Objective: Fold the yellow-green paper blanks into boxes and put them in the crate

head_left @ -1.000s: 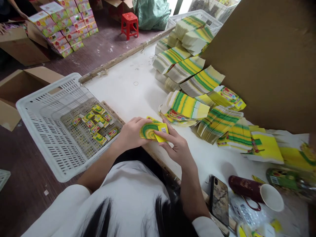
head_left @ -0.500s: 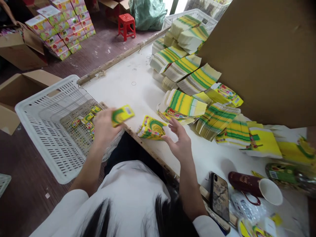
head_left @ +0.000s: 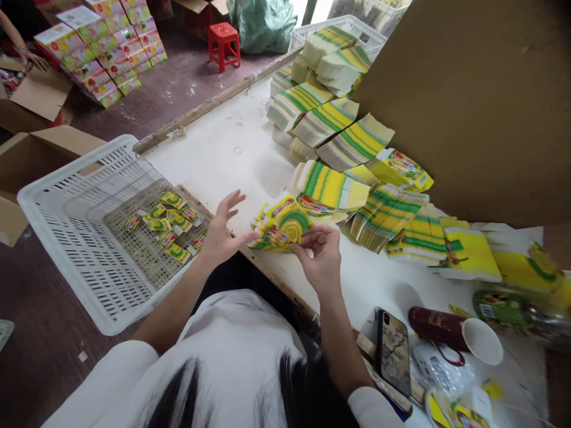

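Note:
My right hand (head_left: 322, 258) pinches the right edge of a yellow-and-green printed carton (head_left: 291, 224), lifted and tilted over a small pile of similar cartons at the table's front edge. My left hand (head_left: 222, 236) is open, fingers spread, at the left side of that pile; whether its thumb touches a carton I cannot tell. Left of it stands a white plastic basket (head_left: 62, 252), with several small yellow-green cartons (head_left: 156, 223) lying loose on its bottom. Just behind my right hand is a fanned stack of flat cartons (head_left: 332, 184).
More carton stacks (head_left: 357, 142) run along a brown cardboard panel (head_left: 473, 113). A phone (head_left: 393, 353), a dark red mug (head_left: 439, 328) lying on its side and a jar (head_left: 504, 309) are at right. A red stool (head_left: 223, 44) and stacked colourful boxes (head_left: 107, 53) stand on the floor.
My left hand has let go of a small carton over the basket and come back right to the pile. My right hand, open before, now pinches a carton and lifts its edge.

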